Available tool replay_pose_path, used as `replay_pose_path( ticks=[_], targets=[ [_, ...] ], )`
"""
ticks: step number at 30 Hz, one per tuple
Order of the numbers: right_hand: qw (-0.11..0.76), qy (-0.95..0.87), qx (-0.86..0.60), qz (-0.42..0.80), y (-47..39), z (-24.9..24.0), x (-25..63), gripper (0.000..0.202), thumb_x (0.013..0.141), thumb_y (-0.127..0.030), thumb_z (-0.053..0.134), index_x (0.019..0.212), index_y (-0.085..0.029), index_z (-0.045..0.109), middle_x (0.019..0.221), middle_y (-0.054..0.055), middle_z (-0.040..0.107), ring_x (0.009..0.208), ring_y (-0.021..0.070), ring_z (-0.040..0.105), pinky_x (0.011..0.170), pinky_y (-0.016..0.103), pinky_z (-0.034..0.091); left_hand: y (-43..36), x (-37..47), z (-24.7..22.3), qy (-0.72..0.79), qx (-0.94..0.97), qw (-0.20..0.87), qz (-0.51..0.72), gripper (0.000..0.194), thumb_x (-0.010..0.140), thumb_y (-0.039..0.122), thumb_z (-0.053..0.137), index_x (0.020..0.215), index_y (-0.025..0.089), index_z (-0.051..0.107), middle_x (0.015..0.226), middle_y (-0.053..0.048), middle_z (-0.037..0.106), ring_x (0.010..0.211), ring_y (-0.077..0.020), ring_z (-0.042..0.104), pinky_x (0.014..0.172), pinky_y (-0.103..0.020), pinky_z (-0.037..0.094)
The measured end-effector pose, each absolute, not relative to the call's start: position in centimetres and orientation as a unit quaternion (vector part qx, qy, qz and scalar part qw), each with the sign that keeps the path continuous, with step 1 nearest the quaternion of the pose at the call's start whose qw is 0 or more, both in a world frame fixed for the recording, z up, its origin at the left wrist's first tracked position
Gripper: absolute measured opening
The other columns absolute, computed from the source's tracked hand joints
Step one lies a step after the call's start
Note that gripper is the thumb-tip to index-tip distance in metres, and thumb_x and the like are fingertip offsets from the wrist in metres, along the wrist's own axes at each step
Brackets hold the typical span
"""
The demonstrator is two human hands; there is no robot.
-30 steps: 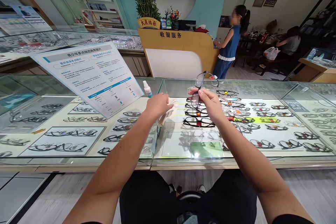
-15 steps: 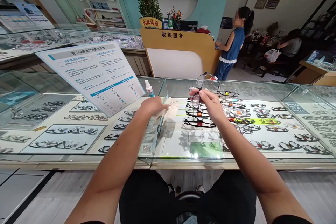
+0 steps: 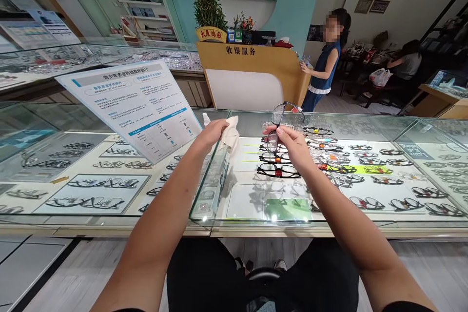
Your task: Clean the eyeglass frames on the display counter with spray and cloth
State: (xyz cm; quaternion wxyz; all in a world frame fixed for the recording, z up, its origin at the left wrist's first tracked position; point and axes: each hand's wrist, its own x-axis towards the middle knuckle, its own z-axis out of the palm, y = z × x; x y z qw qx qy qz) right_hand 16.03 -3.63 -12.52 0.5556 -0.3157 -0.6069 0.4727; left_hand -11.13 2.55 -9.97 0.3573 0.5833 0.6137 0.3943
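My left hand (image 3: 215, 132) is closed on a pale beige cloth (image 3: 230, 132), whose loose part hangs to the right of my fingers above the glass counter. Partly hidden behind that hand is a small white spray bottle (image 3: 206, 118). In my right hand (image 3: 292, 142) is a pair of dark-framed glasses (image 3: 278, 113), pinched near the bridge. The glasses are turned on end, one lens above my fingertips and one below, with a temple reaching to the right. Rows of frames (image 3: 278, 170) lie under the glass below this hand.
A glass display counter (image 3: 310, 230) spans the width before me, with many eyeglass frames inside. To the left a printed sheet (image 3: 135, 107) stands tilted on it. Beyond are a wooden service desk (image 3: 252, 66), a person (image 3: 321, 68) beside it and another seated person (image 3: 405, 66).
My left hand has lifted the cloth up and slightly away from the counter, and it now covers more of the bottle. My right hand and the glasses stay nearly still. The standing person has turned.
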Motion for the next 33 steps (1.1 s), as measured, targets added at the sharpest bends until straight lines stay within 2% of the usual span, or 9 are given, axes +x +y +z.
replay_pose_path(
  ticks=[5, 10, 15, 19, 23, 27, 30, 33],
  targets=[
    [0.537, -0.625, -0.304, 0.477, -4.0, -12.3, 15.9, 0.05, 0.098, -0.073, 0.075, 0.11, -0.027, 0.089, 0.114, 0.007, 0.086, 0.096, 0.0233, 0.078, 0.091, 0.038, 0.059, 1.4, -10.0, -9.6, 0.507, 0.555, 0.452, 0.48, 0.037, 0.081, 0.042, 0.068, 0.072, 0.025, 0.037, 0.067, 0.005, 0.031, 0.058, -0.0122, 0.031, 0.055, -0.026, 0.032],
    [0.52, -0.645, -0.301, 0.473, -4.2, -12.3, 15.6, 0.052, 0.098, -0.074, 0.073, 0.108, -0.026, 0.09, 0.109, 0.007, 0.087, 0.099, 0.0242, 0.076, 0.09, 0.037, 0.058, 0.4, -9.0, -9.8, 0.419, 0.547, 0.535, 0.49, 0.045, 0.074, 0.045, 0.088, 0.077, 0.023, 0.049, 0.069, 0.006, 0.042, 0.059, -0.0098, 0.038, 0.055, -0.022, 0.034],
    [0.551, -0.629, -0.304, 0.455, -4.4, -12.1, 15.6, 0.051, 0.098, -0.074, 0.073, 0.108, -0.028, 0.091, 0.111, 0.007, 0.085, 0.108, 0.026, 0.073, 0.096, 0.038, 0.057, -0.5, -7.9, -10.0, 0.408, 0.612, 0.512, 0.444, 0.05, 0.08, 0.049, 0.085, 0.076, 0.023, 0.042, 0.068, 0.006, 0.038, 0.06, -0.0099, 0.035, 0.056, -0.024, 0.031],
    [0.567, -0.635, -0.325, 0.412, -4.4, -11.9, 15.6, 0.054, 0.097, -0.078, 0.072, 0.106, -0.028, 0.091, 0.112, 0.006, 0.082, 0.111, 0.0273, 0.07, 0.106, 0.042, 0.054, -1.3, -7.2, -9.9, 0.393, 0.648, 0.492, 0.429, 0.046, 0.083, 0.052, 0.081, 0.077, 0.023, 0.046, 0.073, 0.005, 0.041, 0.065, -0.0115, 0.038, 0.06, -0.026, 0.033],
    [0.571, -0.645, -0.32, 0.394, -4.4, -11.8, 15.7, 0.052, 0.097, -0.078, 0.071, 0.105, -0.03, 0.091, 0.112, 0.005, 0.08, 0.118, 0.0293, 0.069, 0.116, 0.045, 0.048, -2.1, -6.9, -9.7, 0.364, 0.665, 0.521, 0.393, 0.045, 0.085, 0.053, 0.082, 0.077, 0.021, 0.051, 0.075, 0.003, 0.046, 0.067, -0.0124, 0.041, 0.061, -0.027, 0.032],
    [0.567, -0.646, -0.314, 0.403, -4.5, -11.8, 15.7, 0.048, 0.1, -0.074, 0.072, 0.106, -0.031, 0.09, 0.117, 0.006, 0.081, 0.121, 0.0292, 0.069, 0.117, 0.045, 0.047, -2.3, -6.7, -9.5, 0.322, 0.629, 0.597, 0.38, 0.032, 0.084, 0.048, 0.078, 0.079, 0.02, 0.062, 0.072, 0.002, 0.048, 0.066, -0.0142, 0.045, 0.063, -0.03, 0.039],
    [0.569, -0.644, -0.309, 0.406, -4.6, -11.8, 15.7, 0.049, 0.1, -0.075, 0.071, 0.104, -0.03, 0.09, 0.119, 0.006, 0.082, 0.121, 0.0291, 0.07, 0.119, 0.045, 0.047, -2.0, -6.7, -9.6, 0.31, 0.601, 0.626, 0.389, 0.021, 0.074, 0.035, 0.079, 0.083, 0.019, 0.069, 0.076, -0.001, 0.059, 0.071, -0.016, 0.052, 0.067, -0.031, 0.044],
    [0.567, -0.642, -0.3, 0.42, -4.5, -11.9, 15.5, 0.049, 0.1, -0.075, 0.071, 0.104, -0.03, 0.09, 0.123, 0.006, 0.082, 0.125, 0.029, 0.07, 0.123, 0.045, 0.046, -2.1, -6.6, -9.9, 0.325, 0.61, 0.599, 0.406, 0.029, 0.068, 0.028, 0.091, 0.086, 0.02, 0.07, 0.083, 0.0, 0.066, 0.074, -0.0151, 0.055, 0.069, -0.028, 0.044]
  ],
)
